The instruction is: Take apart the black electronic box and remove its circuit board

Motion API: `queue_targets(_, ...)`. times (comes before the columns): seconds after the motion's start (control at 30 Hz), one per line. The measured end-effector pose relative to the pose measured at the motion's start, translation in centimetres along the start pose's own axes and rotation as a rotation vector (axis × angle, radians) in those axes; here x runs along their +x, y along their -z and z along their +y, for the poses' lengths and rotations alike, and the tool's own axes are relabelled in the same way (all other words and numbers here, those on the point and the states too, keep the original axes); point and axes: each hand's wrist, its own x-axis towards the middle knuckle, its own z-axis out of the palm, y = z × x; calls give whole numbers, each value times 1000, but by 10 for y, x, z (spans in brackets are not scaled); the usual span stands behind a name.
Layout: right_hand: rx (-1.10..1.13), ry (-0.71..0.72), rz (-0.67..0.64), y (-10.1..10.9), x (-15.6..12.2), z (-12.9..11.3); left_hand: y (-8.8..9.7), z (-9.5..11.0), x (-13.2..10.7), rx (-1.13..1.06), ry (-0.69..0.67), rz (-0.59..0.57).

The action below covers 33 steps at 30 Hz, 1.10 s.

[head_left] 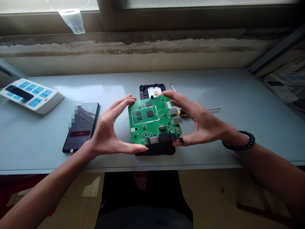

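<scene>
Both hands frame a bare green PCB (153, 121) at mid-desk, straight ahead of the wearer, chips up, USB ports (176, 120) facing 3 o'clock. L hand (107, 130) comes in from 9: fingers curved, tips on the board's upper-left corner, thumb at the lower edge near 6. R hand (200, 121) mirrors it from 3: fingertips on the top edge near 1, thumb at the lower right just below the ports. So each hand pinches the board by its edges, palms clear of the components. The step in hand looks like holding the board in place over its housing. Under it, a black case base (154, 150) sticks out at 6; can't tell if the board is seated on it or held just above. A black open case frame (144, 90) w/ a white label inside lies at 12, just past the board. At approx 2, a screwdriver (182, 112) w/ yellow-and-black handle lies on the pale desk (226, 92), shaft pointing to 3, partly behind R hand. Further off: lit phone (81, 127) face up at 9, power strip (30, 95) at 10, bead bracelet (243, 141) on R wrist.
</scene>
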Motion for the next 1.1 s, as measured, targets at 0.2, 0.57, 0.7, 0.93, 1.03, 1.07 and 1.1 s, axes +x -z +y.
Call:
queue_targets(0.2, 32, -35, -5, 0, 1, -3, 1, 0, 0, -7, -9, 0)
queue_targets(0.57, 115, -132, -5, -2, 3, -3, 1, -2, -1, -66, 93, 4)
queue_targets(0.7, 143, -166, 7, -3, 6, -4, 2, -3, -1, -97, 108, -1)
queue_targets(0.93, 137, -150, 7, -3, 8, -8, 7, -2, 2, 74, 22, -55)
queue_targets(1.03, 122, -132, 0, -3, 9, -9, 7, 2, 5, 86, 31, -92)
queue_targets(1.07, 115, -130, -4, -4, 9, -8, 7, 4, 6, 82, 45, -108)
queue_targets(1.1, 109, -131, -6, -4, 9, -8, 7, 5, 6, 75, 62, -123)
